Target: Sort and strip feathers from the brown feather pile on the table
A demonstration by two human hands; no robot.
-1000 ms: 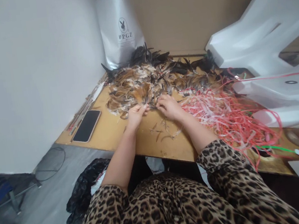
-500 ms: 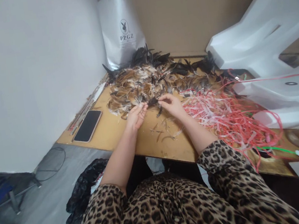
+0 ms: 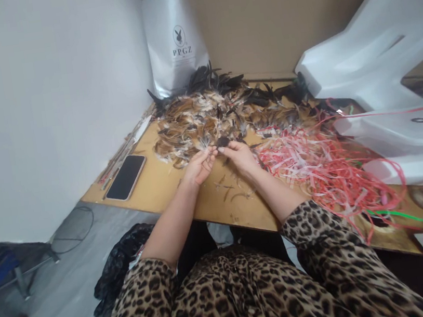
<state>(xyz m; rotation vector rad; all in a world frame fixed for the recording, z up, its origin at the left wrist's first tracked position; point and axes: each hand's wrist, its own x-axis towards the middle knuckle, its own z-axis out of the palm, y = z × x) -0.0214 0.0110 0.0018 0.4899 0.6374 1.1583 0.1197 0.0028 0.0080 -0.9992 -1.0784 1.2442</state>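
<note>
My left hand (image 3: pixel 200 166) and my right hand (image 3: pixel 240 157) meet over the table, close to the near edge of a feather pile (image 3: pixel 190 122). The fingertips of both are pinched together around a small dark feather (image 3: pixel 223 141), whose dark tuft shows just above them. Exactly where each fingertip grips it is hard to make out. The pile has brown, cream and grey feathers in front and long black ones along the back. A few loose thin feathers (image 3: pixel 236 196) lie on the wooden table (image 3: pixel 173 195) below my wrists.
A tangle of red and pink ribbon strips (image 3: pixel 327 168) covers the table's right side, beside white foam-like pieces (image 3: pixel 371 62). A phone (image 3: pixel 126 177) lies at the left edge. Behind the pile stands a silvery white bag (image 3: pixel 172 22). A black plastic bag (image 3: pixel 118 276) is on the floor.
My hands have drawn closer together, the right one moving slightly left and down. The dark feather has shifted and shows as a rounder tuft above the fingers. The view has moved slightly.
</note>
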